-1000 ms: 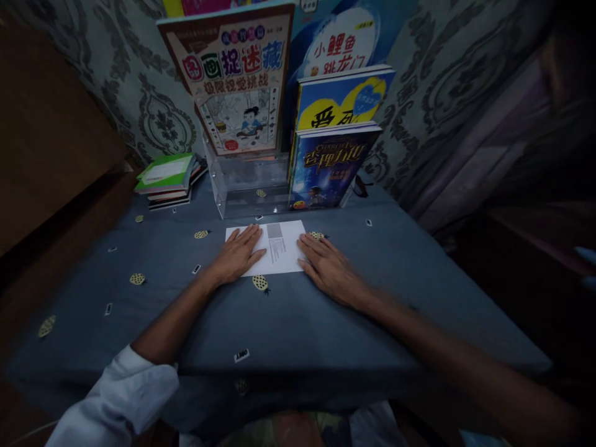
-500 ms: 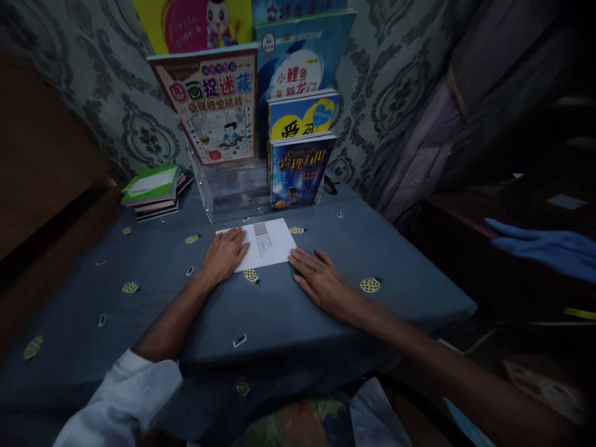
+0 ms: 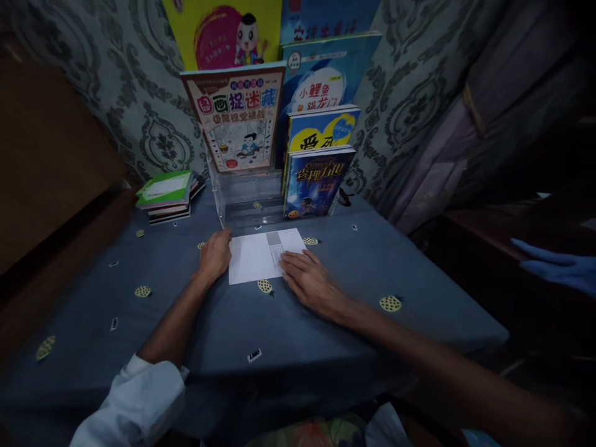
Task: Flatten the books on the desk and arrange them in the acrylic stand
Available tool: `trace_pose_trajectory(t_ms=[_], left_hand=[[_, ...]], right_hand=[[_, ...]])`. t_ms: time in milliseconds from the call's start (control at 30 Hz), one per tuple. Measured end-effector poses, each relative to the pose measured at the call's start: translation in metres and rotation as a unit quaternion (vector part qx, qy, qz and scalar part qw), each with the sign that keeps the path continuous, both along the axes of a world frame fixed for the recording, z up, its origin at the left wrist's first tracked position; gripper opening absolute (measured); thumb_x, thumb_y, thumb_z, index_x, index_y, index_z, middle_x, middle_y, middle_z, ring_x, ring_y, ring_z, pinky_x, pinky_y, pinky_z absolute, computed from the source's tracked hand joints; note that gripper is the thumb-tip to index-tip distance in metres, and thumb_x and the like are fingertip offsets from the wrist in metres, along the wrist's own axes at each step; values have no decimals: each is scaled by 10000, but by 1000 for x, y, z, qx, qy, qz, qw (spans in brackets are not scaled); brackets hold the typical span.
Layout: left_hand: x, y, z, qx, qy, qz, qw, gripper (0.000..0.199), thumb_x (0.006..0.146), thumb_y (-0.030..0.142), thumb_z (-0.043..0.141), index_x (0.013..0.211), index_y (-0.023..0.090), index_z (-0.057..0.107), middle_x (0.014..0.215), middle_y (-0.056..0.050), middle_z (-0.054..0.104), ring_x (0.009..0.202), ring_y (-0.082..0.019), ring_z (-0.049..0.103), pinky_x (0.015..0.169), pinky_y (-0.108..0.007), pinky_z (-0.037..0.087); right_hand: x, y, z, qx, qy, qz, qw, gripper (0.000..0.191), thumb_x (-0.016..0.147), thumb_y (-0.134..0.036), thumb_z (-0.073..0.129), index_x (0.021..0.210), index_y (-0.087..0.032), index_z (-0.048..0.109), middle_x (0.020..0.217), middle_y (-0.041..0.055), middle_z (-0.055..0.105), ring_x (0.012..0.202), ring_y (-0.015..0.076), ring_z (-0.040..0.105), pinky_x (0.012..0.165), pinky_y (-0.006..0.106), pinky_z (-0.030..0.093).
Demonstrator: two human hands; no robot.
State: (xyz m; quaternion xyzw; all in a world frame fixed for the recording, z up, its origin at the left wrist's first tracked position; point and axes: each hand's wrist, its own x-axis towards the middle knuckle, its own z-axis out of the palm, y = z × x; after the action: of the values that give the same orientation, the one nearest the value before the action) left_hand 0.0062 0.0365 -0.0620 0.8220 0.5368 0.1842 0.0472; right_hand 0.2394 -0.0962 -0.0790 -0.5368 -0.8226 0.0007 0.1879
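A white sheet or booklet (image 3: pixel 251 257) with a grey block and small print lies flat on the blue patterned tablecloth (image 3: pixel 205 335). At its left edge is my left hand (image 3: pixel 215 256), fingers bent, with the fingertips at the upper left corner; whether they pinch it is too small to tell. My right hand (image 3: pixel 311 280) rests palm down over the right part of the sheet, fingers extended and covering some of the print. Behind the sheet stands a clear acrylic rack (image 3: pixel 246 194) with upright books, among them a brown-bordered one (image 3: pixel 239 124) and a dark blue one (image 3: pixel 316 184).
A small stack of books with a green one (image 3: pixel 165 188) on top lies at the back left. Patterned curtain hangs behind the rack. At the far right a blue glove (image 3: pixel 559 267) shows beyond the table's edge.
My left hand has moved off the sheet's face to its left edge. My right hand has slid left onto the printed part. The whole view has shifted slightly.
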Motion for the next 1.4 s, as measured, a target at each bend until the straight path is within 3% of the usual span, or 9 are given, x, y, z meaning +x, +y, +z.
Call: trace_pose_trajectory(t_ms=[133,233,400,600,867,967,1100,1400], left_hand=[[0,0,0,-3,-3,4,1000,506,877,46,383,1319,212,568,1132,-87,736,1095,-259,676,948,-386,531],[-2,2,1,-6,1,18,1000,496,910,93,384,1376,188,526,1136,-120,730,1056,-275,693,923,-398,537],[-5,8,1,-39,-32,31,998,481,928,107,391,1391,172,500,1158,-123,728,1108,-264,685,979,-388,507],[-6,9,2,-59,-79,12,995,524,866,36,431,1369,164,508,1159,-77,746,1161,-234,661,1058,-391,467],[0,4,4,-33,-59,29,997,478,839,23,434,1258,182,603,1104,-57,768,1128,-254,671,1029,-410,496],[2,1,4,-20,-38,26,999,445,854,29,442,1238,179,609,1101,-67,766,1109,-264,673,993,-411,518],[3,0,1,-5,-3,7,1000,415,860,35,449,1214,177,614,1093,-85,756,1091,-270,671,955,-410,537],[-16,-1,1,-16,8,-85,996,497,850,31,414,1309,154,560,1194,-88,733,1153,-265,649,1031,-442,498]], right_hand=[[-49,53,11,-51,10,71,996,462,1017,-222,328,1431,-113,503,1513,174,509,1458,242,400,1213,511,298],[-80,87,17,-90,14,84,992,489,994,-175,343,1461,-70,441,1543,192,463,1478,261,362,1215,491,288],[-93,105,10,-123,20,81,989,538,989,-149,327,1515,-39,329,1548,222,442,1473,288,367,1215,520,255],[-56,100,-4,-121,33,71,990,509,1021,-261,319,1496,-91,390,1563,194,432,1501,285,313,1235,538,208],[42,77,-17,-69,31,10,997,502,1030,-294,272,1482,-163,447,1513,143,517,1441,272,429,1211,556,274],[66,74,-25,-49,45,4,998,496,1022,-286,287,1470,-169,467,1504,141,528,1424,277,453,1185,576,316],[72,74,-31,-21,51,0,999,466,1022,-277,309,1433,-194,512,1460,129,578,1388,271,501,1169,567,346],[63,71,-29,13,20,-3,1000,447,1018,-263,325,1386,-180,564,1432,132,604,1362,274,530,1143,554,383]])
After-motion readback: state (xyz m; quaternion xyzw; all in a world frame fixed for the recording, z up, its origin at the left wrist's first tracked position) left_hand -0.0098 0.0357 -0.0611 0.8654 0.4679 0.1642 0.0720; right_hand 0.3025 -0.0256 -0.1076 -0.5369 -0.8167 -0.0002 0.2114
